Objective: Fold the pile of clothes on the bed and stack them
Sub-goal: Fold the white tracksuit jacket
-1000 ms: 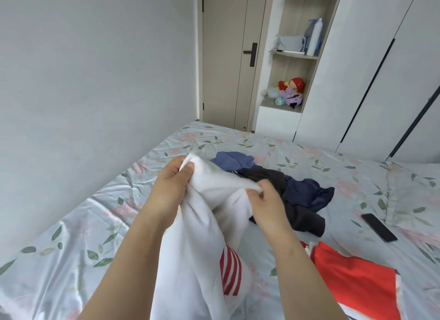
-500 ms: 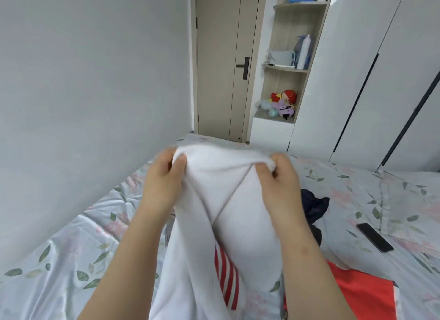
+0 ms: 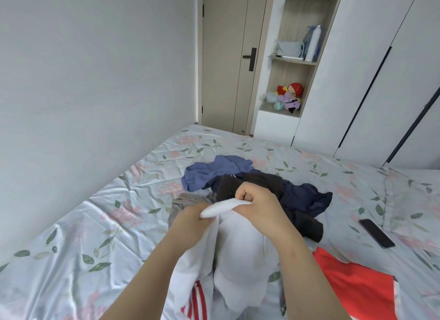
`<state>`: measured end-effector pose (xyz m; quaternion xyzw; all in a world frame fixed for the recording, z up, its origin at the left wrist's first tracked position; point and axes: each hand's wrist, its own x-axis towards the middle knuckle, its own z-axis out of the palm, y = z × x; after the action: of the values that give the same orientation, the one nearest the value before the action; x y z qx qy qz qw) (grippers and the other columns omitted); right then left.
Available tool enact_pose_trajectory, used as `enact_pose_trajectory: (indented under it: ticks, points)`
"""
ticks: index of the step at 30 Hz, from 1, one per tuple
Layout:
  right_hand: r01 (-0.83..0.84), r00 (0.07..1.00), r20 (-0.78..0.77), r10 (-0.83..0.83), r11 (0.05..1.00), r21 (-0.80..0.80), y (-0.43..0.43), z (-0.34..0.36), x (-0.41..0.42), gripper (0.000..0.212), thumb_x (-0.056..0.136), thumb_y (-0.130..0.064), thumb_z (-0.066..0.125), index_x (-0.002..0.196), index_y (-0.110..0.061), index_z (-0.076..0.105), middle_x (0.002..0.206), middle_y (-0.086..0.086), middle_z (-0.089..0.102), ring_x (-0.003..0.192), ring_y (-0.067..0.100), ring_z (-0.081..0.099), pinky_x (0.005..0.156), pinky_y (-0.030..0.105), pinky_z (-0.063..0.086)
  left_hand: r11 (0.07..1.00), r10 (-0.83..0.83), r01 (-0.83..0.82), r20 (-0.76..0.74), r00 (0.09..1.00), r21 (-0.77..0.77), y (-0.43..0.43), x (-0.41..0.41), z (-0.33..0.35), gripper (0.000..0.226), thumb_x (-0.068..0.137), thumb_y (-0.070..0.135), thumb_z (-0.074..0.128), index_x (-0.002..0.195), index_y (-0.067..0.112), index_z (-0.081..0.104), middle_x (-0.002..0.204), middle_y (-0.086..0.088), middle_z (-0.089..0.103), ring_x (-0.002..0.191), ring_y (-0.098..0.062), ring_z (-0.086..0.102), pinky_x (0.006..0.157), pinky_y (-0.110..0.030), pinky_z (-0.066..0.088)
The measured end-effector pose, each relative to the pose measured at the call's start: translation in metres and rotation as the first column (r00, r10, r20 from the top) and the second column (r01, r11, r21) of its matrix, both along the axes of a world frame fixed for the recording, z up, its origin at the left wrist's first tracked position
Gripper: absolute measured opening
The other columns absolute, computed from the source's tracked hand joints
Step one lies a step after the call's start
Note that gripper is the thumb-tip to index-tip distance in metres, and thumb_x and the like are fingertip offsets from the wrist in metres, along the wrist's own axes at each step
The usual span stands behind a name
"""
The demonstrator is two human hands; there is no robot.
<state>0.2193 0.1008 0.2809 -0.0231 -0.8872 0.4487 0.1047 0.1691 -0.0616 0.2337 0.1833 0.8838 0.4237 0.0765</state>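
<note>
Both my forearms reach forward, close together, over the bed [image 3: 71, 248]. My left hand [image 3: 190, 218] and right hand [image 3: 259, 200] each pinch the top edge of the white garment [image 3: 240, 260], which hangs bunched, with red stripes low down. A red garment [image 3: 357, 286] lies to the right. Just beyond sits the unfolded pile [image 3: 273, 183] of dark and blue clothes.

White garment [image 3: 238, 260] up in your grip, the rest unfolded around it.
You hold the white garment bunched and hanging, red stripes low on its left, its top edge pinched by your left hand [image 3: 190, 220] and right hand [image 3: 259, 200]. Behind it lie crumpled blue [image 3: 214, 172], black [image 3: 262, 183], navy [image 3: 307, 198] and grey [image 3: 183, 203] pieces. To its right, a red garment [image 3: 352, 281] lies flat.
</note>
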Motion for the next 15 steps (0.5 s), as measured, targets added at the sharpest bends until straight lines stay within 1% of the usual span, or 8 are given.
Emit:
enact_pose_trajectory:
  ticks: [3,5,7,8,11,13,14,15]
  points:
    - [-0.035,0.997,0.063,0.037,0.999,-0.042,0.005,-0.004,0.004,0.018,0.073,-0.014,0.077,0.077,-0.019,0.059,0.055,-0.017,0.052,0.051,-0.002,0.044,0.049,0.012,0.035,0.975,0.108,-0.109,0.015,0.994,0.192,-0.007,-0.005,0.016,0.025,0.087,-0.004,0.047,0.087,0.014,0.064,0.083,-0.01,0.063,0.071,-0.014,0.051,0.056,-0.015,0.034]
    - [-0.077,0.978,0.198,0.067,0.996,0.044,0.01,-0.017,0.008,0.02,0.073,-0.021,0.077,0.086,-0.018,0.063,0.071,-0.012,0.06,0.061,-0.002,0.049,0.055,0.014,0.038,0.938,0.138,-0.145,0.045,0.989,0.315,-0.007,-0.002,0.031,0.032,0.086,-0.009,0.044,0.081,0.017,0.063,0.074,-0.002,0.06,0.062,-0.008,0.048,0.051,-0.012,0.034]
    - [-0.062,0.959,0.283,0.01,0.982,0.176,0.014,-0.032,0.011,0.018,0.077,-0.028,0.072,0.08,-0.017,0.058,0.077,-0.006,0.059,0.069,0.008,0.051,0.06,0.023,0.038,0.86,0.168,-0.201,0.112,0.98,0.469,-0.007,0.001,0.049,0.034,0.089,-0.007,0.044,0.079,0.02,0.062,0.071,0.004,0.062,0.059,-0.003,0.055,0.053,-0.009,0.041]
    - [-0.015,0.963,0.267,-0.032,0.985,0.17,0.017,-0.036,0.012,0.02,0.081,-0.028,0.069,0.076,-0.015,0.055,0.074,-0.005,0.055,0.069,0.01,0.049,0.059,0.024,0.035,0.801,0.166,-0.224,0.153,0.974,0.555,-0.008,0.001,0.059,0.033,0.091,-0.006,0.043,0.08,0.019,0.062,0.069,0.005,0.065,0.057,-0.001,0.058,0.054,-0.01,0.045]
    - [0.181,0.984,0.029,-0.178,0.977,-0.111,0.021,-0.025,0.01,0.018,0.091,-0.018,0.058,0.076,-0.01,0.051,0.071,-0.003,0.05,0.072,0.014,0.047,0.06,0.021,0.034,0.693,0.13,-0.217,0.176,0.976,0.687,-0.016,-0.002,0.094,0.028,0.093,-0.004,0.044,0.083,0.015,0.062,0.06,0.007,0.067,0.053,-0.004,0.061,0.051,-0.015,0.049]
    - [0.241,0.942,-0.122,-0.311,0.886,-0.397,0.023,0.005,0.006,0.013,0.094,-0.013,0.053,0.082,-0.017,0.055,0.078,-0.004,0.057,0.079,0.013,0.052,0.07,0.019,0.04,0.691,0.12,-0.166,0.115,0.986,0.704,-0.021,-0.003,0.115,0.027,0.093,-0.004,0.044,0.083,0.015,0.061,0.059,0.01,0.067,0.053,-0.002,0.061,0.05,-0.014,0.048]
    - [0.224,0.919,-0.169,-0.356,0.824,-0.521,0.024,0.022,0.005,0.012,0.095,-0.015,0.052,0.085,-0.019,0.057,0.082,-0.004,0.059,0.082,0.013,0.054,0.076,0.023,0.043,0.696,0.125,-0.142,0.077,0.989,0.703,-0.023,-0.004,0.124,0.028,0.093,-0.004,0.045,0.082,0.016,0.062,0.059,0.011,0.067,0.054,-0.001,0.061,0.05,-0.014,0.048]
    - [0.212,0.895,-0.213,-0.391,0.795,-0.569,0.025,0.039,0.006,0.014,0.096,-0.017,0.051,0.085,-0.021,0.058,0.082,-0.004,0.06,0.082,0.013,0.054,0.076,0.027,0.044,0.699,0.135,-0.127,0.045,0.99,0.703,-0.026,-0.006,0.132,0.028,0.092,-0.004,0.046,0.082,0.017,0.062,0.06,0.011,0.067,0.055,0.0,0.061,0.052,-0.013,0.048]
